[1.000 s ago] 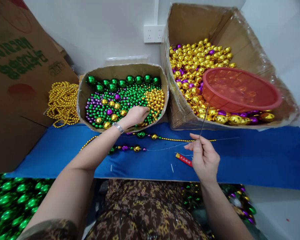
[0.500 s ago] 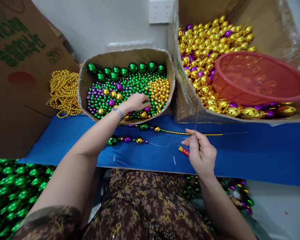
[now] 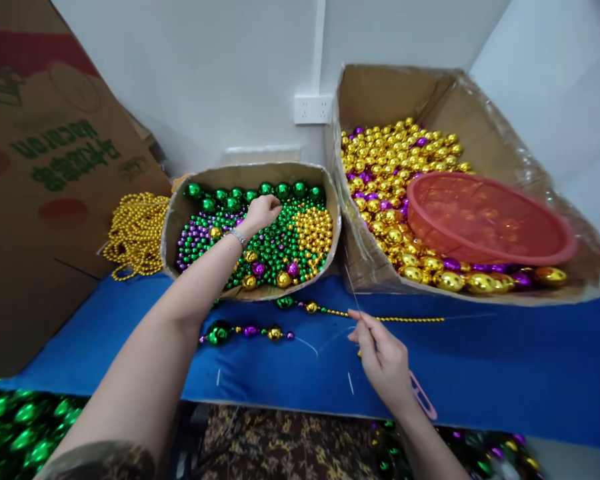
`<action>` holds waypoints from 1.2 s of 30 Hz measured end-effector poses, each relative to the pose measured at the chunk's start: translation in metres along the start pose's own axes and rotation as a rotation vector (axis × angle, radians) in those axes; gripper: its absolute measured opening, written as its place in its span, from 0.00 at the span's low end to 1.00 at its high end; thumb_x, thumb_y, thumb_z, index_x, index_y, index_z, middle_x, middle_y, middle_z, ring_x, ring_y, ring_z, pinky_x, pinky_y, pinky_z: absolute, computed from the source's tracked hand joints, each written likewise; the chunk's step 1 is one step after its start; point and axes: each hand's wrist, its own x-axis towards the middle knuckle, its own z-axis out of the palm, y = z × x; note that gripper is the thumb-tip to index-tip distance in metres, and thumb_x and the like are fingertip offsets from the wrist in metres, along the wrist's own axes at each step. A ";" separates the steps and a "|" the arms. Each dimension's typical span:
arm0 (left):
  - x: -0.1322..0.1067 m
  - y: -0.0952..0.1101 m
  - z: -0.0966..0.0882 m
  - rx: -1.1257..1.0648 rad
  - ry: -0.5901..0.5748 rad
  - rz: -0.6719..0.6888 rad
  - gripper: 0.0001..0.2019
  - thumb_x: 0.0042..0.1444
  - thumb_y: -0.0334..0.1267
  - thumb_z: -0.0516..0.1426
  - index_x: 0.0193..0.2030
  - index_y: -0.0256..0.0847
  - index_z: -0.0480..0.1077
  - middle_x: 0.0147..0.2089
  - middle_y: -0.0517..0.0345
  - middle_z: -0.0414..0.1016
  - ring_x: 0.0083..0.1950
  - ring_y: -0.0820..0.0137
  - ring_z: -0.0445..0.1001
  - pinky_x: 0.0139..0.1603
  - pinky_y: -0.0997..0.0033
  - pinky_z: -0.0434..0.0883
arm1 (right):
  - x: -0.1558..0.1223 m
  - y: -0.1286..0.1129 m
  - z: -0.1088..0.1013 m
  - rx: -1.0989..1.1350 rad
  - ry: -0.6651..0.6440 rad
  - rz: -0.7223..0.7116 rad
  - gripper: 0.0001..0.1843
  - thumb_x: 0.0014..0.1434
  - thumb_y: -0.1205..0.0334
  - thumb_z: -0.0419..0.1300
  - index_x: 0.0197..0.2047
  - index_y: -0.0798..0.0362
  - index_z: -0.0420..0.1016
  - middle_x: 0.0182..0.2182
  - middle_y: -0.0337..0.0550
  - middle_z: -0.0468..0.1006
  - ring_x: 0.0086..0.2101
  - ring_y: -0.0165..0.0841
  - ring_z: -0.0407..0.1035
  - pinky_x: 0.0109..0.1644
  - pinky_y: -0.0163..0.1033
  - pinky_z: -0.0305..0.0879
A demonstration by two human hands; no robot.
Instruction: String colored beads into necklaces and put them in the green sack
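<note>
My left hand (image 3: 263, 212) is inside the low cardboard box (image 3: 336, 230), over the small green beads (image 3: 275, 250) and just in front of the large green balls (image 3: 299, 189). Its fingers are curled together, and whatever they may pinch is hidden. Above the blue cloth, my right hand (image 3: 384, 353) pinches a thin needle (image 3: 351, 285) that points up. A fine thread (image 3: 307, 343) leads from near this hand to a strand of green, gold and purple beads (image 3: 250, 331) lying on the cloth. Behind it lies a second strand (image 3: 337, 312) ending in tiny gold beads.
A larger carton (image 3: 353, 260) at the right holds gold and purple balls and a red plastic basket (image 3: 490, 250). Gold bead chains (image 3: 137, 233) lie left of the low box, beside a tall carton (image 3: 55, 267). A pink slotted piece (image 3: 423, 397) lies by my right wrist.
My left hand has moved from the box's front part back towards the large green balls. My right hand still pinches the needle. The view has tilted up, and the pink piece now shows.
</note>
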 end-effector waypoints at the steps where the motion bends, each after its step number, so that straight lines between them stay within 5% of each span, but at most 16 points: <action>1: 0.008 0.000 0.004 0.022 0.003 -0.009 0.17 0.59 0.38 0.53 0.51 0.33 0.73 0.47 0.45 0.78 0.47 0.60 0.75 0.49 0.67 0.68 | 0.001 0.002 0.001 0.007 -0.004 0.008 0.13 0.67 0.61 0.51 0.49 0.52 0.73 0.40 0.46 0.82 0.27 0.30 0.77 0.31 0.34 0.76; 6: 0.044 0.003 0.017 0.128 0.029 0.019 0.24 0.57 0.39 0.55 0.59 0.30 0.64 0.57 0.34 0.68 0.58 0.49 0.65 0.57 0.56 0.63 | 0.005 0.013 0.005 0.036 -0.004 0.026 0.13 0.66 0.62 0.52 0.50 0.51 0.73 0.42 0.47 0.82 0.27 0.31 0.77 0.30 0.33 0.76; 12: 0.078 0.009 0.032 0.216 0.004 0.055 0.25 0.54 0.39 0.56 0.59 0.35 0.63 0.58 0.32 0.65 0.60 0.43 0.61 0.57 0.44 0.57 | 0.010 0.026 0.015 0.039 0.020 0.027 0.13 0.66 0.62 0.52 0.50 0.50 0.74 0.40 0.45 0.82 0.26 0.31 0.77 0.30 0.32 0.76; 19: 0.078 0.008 0.031 0.138 0.021 0.024 0.24 0.51 0.40 0.59 0.55 0.35 0.65 0.56 0.33 0.66 0.57 0.45 0.67 0.60 0.41 0.54 | 0.014 0.024 0.022 0.046 -0.033 0.040 0.14 0.67 0.64 0.51 0.51 0.49 0.73 0.43 0.46 0.81 0.27 0.30 0.77 0.32 0.32 0.77; 23: 0.044 0.013 0.014 -0.539 0.074 -0.077 0.24 0.53 0.51 0.57 0.52 0.39 0.66 0.51 0.42 0.73 0.51 0.56 0.73 0.51 0.54 0.70 | 0.014 0.016 0.021 0.016 -0.025 0.016 0.14 0.67 0.64 0.51 0.52 0.50 0.73 0.43 0.46 0.82 0.29 0.31 0.78 0.34 0.34 0.77; 27: -0.022 0.026 -0.004 -1.173 -0.161 -0.101 0.25 0.61 0.58 0.45 0.51 0.41 0.67 0.48 0.47 0.76 0.44 0.63 0.78 0.43 0.57 0.77 | 0.015 0.006 0.019 -0.028 -0.024 -0.044 0.14 0.66 0.64 0.52 0.51 0.50 0.74 0.43 0.45 0.82 0.31 0.32 0.79 0.37 0.36 0.78; 31: -0.088 0.037 -0.013 -1.235 -0.217 -0.060 0.25 0.65 0.54 0.40 0.56 0.41 0.66 0.49 0.44 0.77 0.45 0.61 0.78 0.45 0.56 0.78 | 0.014 -0.003 0.019 -0.046 -0.035 -0.108 0.14 0.66 0.64 0.52 0.51 0.50 0.74 0.43 0.46 0.82 0.38 0.34 0.79 0.44 0.38 0.77; 36: -0.140 0.041 -0.009 -0.999 -0.150 0.132 0.24 0.68 0.47 0.36 0.63 0.43 0.60 0.52 0.44 0.75 0.47 0.63 0.78 0.43 0.58 0.78 | 0.009 -0.009 0.018 -0.063 -0.068 -0.156 0.14 0.66 0.66 0.51 0.51 0.52 0.73 0.43 0.46 0.82 0.42 0.34 0.78 0.47 0.39 0.75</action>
